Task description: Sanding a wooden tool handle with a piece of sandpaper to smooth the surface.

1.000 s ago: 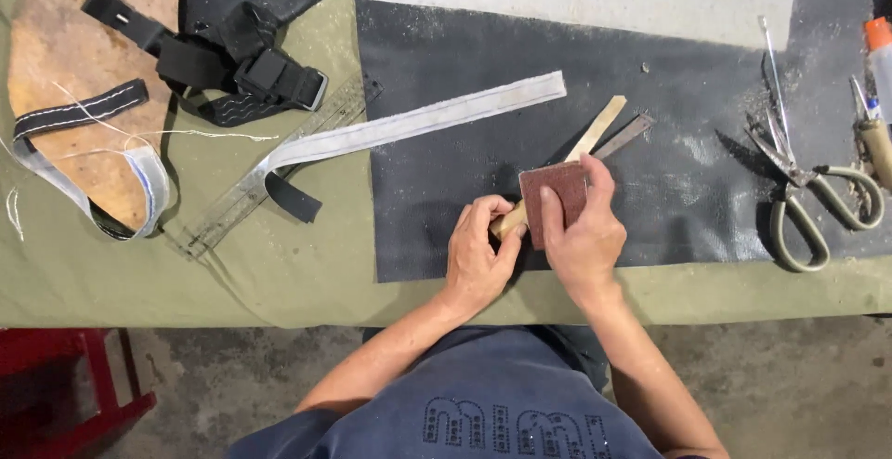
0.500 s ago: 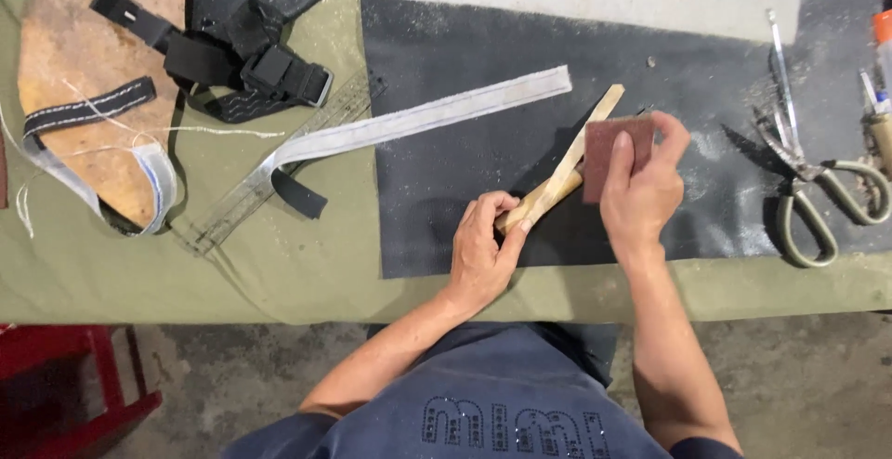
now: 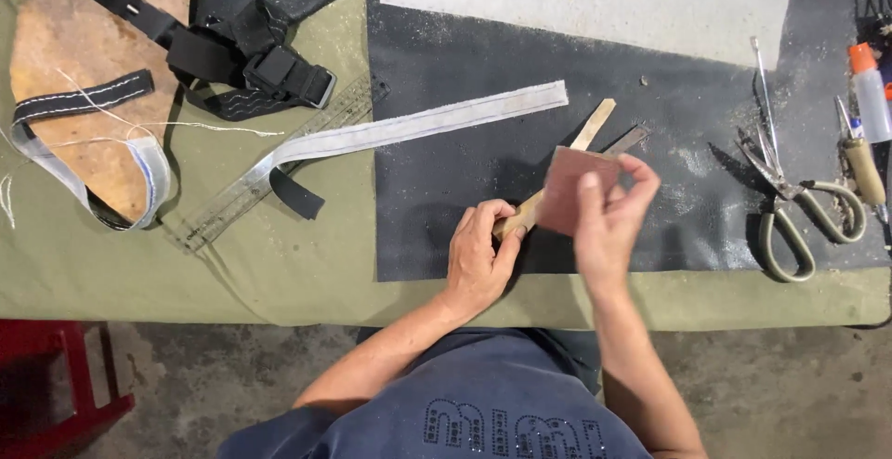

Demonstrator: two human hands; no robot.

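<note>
My left hand (image 3: 479,256) pinches the near end of a thin tan wooden strip (image 3: 595,124) that lies slanted on the black sheet (image 3: 446,180). My right hand (image 3: 609,220) holds a reddish-brown square of sandpaper (image 3: 573,189) lifted over the middle of the strip, fingers curled around its edges. A second, darker strip (image 3: 634,137) pokes out beside the tan one.
A long grey strap (image 3: 418,127) and a metal ruler (image 3: 243,197) lie to the left. Black buckled straps (image 3: 243,61) and a brown leather piece (image 3: 84,59) sit at the far left. Scissors (image 3: 790,190), an awl (image 3: 862,166) and a glue bottle (image 3: 871,92) lie at the right.
My right hand slid the sandpaper up along the strip toward its far end, then came back to the middle and lifted. My left hand kept its grip on the near end.
</note>
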